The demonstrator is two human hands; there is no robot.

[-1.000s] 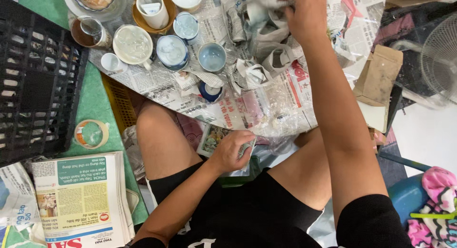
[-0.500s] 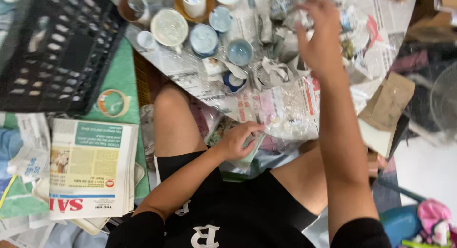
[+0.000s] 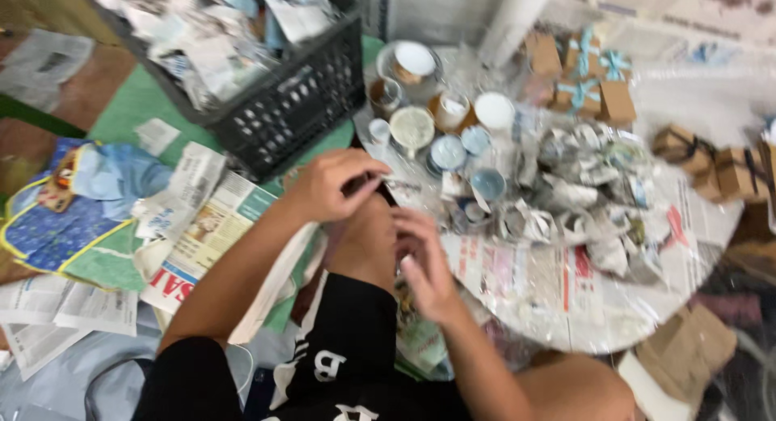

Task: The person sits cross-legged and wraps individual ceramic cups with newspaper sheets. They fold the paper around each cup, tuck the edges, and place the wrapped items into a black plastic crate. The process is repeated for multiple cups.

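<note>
My left hand [image 3: 330,186] is raised over my bare knee [image 3: 368,243], its fingers pinched on a small, thin, clear piece of plastic [image 3: 394,182]. My right hand [image 3: 424,266] hovers just below and to the right, fingers loosely curled and apart, with nothing clearly in it. Both hands are at the near edge of a low round table [image 3: 566,308] covered in newspaper and clear film. On the table, several small blue and white ceramic cups and bowls [image 3: 446,152] stand beside crumpled newspaper bundles [image 3: 582,196]. The picture is blurred.
A black plastic crate [image 3: 275,105] filled with crumpled paper stands at upper left. Folded newspapers [image 3: 202,235] and a blue cloth [image 3: 105,178] lie on the green floor mat. Brown gift boxes with blue ribbons [image 3: 584,75] sit at the table's back. Brown paper bags [image 3: 687,356] lie lower right.
My right hand has left the paper bundles on the table and come back beside my left hand. The left hand has lifted from my lap. The view has swung.
</note>
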